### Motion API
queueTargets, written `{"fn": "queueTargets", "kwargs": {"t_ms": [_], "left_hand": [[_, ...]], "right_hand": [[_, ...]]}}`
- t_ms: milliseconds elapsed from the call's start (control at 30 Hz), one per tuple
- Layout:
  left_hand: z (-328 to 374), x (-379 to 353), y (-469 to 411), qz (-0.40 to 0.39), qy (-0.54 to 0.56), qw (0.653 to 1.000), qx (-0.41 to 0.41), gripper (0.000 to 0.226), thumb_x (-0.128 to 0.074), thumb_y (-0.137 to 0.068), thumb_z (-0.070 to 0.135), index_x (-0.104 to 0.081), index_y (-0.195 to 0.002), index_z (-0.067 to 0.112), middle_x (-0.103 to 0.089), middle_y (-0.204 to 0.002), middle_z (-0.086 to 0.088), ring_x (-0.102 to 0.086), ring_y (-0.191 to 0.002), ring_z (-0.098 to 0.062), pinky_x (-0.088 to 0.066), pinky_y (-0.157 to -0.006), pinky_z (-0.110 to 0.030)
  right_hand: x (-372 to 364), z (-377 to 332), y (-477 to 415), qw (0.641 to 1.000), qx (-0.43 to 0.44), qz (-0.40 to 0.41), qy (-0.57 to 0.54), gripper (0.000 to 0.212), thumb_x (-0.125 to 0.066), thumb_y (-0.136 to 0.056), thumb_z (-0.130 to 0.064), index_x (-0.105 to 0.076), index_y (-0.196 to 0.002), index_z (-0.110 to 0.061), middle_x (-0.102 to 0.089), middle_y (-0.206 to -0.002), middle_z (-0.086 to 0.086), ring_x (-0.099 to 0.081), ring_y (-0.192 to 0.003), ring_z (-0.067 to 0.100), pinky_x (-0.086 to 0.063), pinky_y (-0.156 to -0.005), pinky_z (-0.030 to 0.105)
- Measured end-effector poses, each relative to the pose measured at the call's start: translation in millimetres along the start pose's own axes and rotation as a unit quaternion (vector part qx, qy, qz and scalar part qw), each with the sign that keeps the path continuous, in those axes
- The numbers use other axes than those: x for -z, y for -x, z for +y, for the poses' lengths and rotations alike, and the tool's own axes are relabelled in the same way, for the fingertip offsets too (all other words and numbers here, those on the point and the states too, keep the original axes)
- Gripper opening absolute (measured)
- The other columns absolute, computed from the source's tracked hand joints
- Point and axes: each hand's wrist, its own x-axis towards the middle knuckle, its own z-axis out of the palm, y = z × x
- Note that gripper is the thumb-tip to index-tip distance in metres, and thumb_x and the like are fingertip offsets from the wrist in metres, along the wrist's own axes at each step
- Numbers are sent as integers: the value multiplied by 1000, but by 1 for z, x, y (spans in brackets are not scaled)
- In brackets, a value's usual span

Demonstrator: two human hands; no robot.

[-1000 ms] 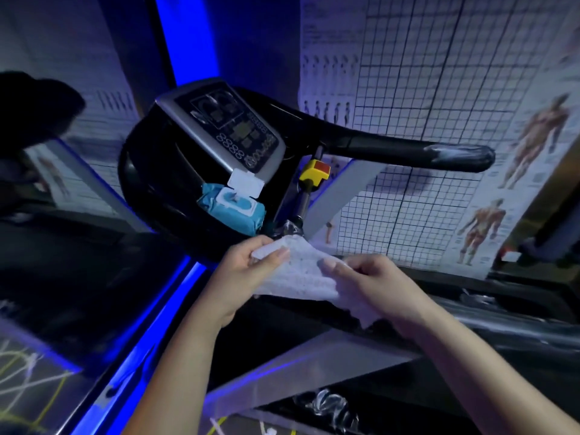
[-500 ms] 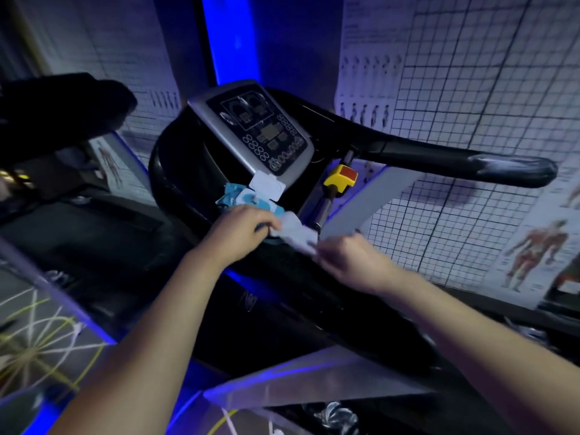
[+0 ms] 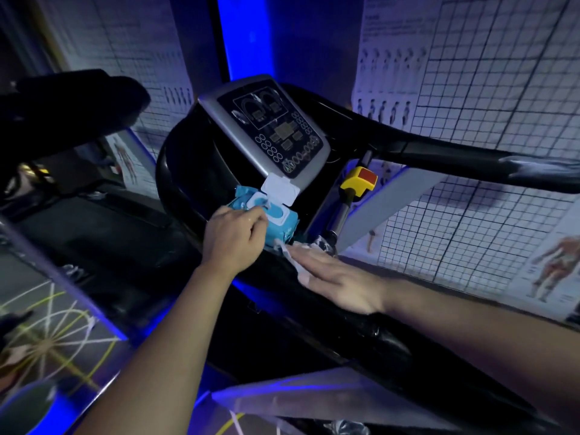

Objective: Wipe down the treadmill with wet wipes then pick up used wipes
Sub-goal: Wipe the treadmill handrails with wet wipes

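A black treadmill with a silver console (image 3: 266, 127) fills the middle of the view. On its ledge below the console lies a blue pack of wet wipes (image 3: 279, 219) with its white lid flipped up. My left hand (image 3: 233, 237) rests on the pack, fingertips at the opening. My right hand (image 3: 337, 277) lies flat, fingers together, pressing a white wipe (image 3: 293, 257) onto the black front rim of the treadmill just right of the pack. Most of the wipe is hidden under the palm.
A yellow safety key with a red button (image 3: 359, 180) sticks up right of the console. The right handrail (image 3: 470, 155) runs out to the right, the left handrail (image 3: 72, 105) to the left. Grid posters with body charts cover the walls (image 3: 489, 83).
Both hands held the wipe spread in front of me. Now the right hand has pressed it flat onto the treadmill rim and the left hand has let go and moved onto the wipes pack.
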Motion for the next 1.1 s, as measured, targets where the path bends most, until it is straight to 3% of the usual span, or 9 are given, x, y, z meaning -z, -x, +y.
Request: {"fn": "queueTargets", "kwargs": {"t_ms": [67,133,267,367,567,733,833,933,1100], "left_hand": [[-2,-3,-1,20,7,1000,20,37,-37,-86,29,-71,-77,18,-75,-72,-2,-64,-65,-33,-43,-72,-34],[-6,-7,-2,31,17,999,23,35,-37,-85,28,-69,-75,18,-72,-67,0,-62,-64,-33,-45,-72,-35],[-6,-10,-1,49,31,998,20,32,-38,-82,25,-68,-73,18,-67,-61,4,-59,-64,-30,-46,-71,-35],[-7,-11,-1,59,29,998,19,30,-40,-81,23,-67,-72,17,-66,-60,4,-60,-64,-28,-47,-73,-37],[-8,-12,-2,57,29,998,18,27,-42,-81,20,-66,-69,18,-65,-59,5,-61,-60,-27,-47,-75,-40],[-7,-10,-2,55,25,998,21,29,-40,-82,23,-67,-71,18,-66,-60,5,-61,-62,-27,-46,-75,-38],[-6,-10,-2,52,22,998,16,29,-39,-82,23,-66,-71,18,-66,-60,4,-60,-62,-28,-45,-75,-37],[-8,-11,-2,53,19,998,18,29,-40,-83,23,-65,-71,18,-65,-59,4,-59,-61,-29,-43,-73,-36],[-8,-12,-2,49,27,998,31,31,-38,-82,25,-66,-70,17,-65,-59,3,-59,-63,-29,-49,-72,-41]], "right_hand": [[-2,11,-6,999,6,-39,-12,53,-23,-107,-46,-1,-155,-43,7,-150,-38,22,-124,-35,16,-104,-2],[4,20,-13,998,14,-65,-6,53,-18,-105,-51,2,-153,-45,6,-150,-41,22,-127,-33,16,-105,0],[9,52,-34,999,35,-24,21,57,-16,-107,-52,-23,-159,-32,-23,-163,-14,-5,-150,-5,-1,-125,24],[18,75,-42,998,37,-3,43,56,-18,-108,-44,-30,-157,-20,-28,-162,-5,-9,-150,-4,-6,-127,34],[1,84,-44,997,51,65,-14,47,-27,-110,-32,-42,-152,-16,-30,-163,-5,5,-154,4,8,-126,32],[-4,66,-35,987,49,98,-114,38,-38,-109,-23,-56,-143,-19,-44,-148,-25,-18,-149,-6,-5,-125,20],[-5,51,-25,978,51,88,-181,36,-41,-109,-20,-62,-137,-11,-54,-146,-13,-35,-145,-1,-18,-124,22],[-11,43,-15,975,67,80,-194,38,-42,-109,-23,-57,-142,-11,-51,-151,-7,-38,-145,5,-20,-125,29],[-6,45,-29,995,43,47,-70,50,-31,-109,-40,-40,-154,-23,-39,-159,-11,-25,-149,2,-11,-127,34]]}}
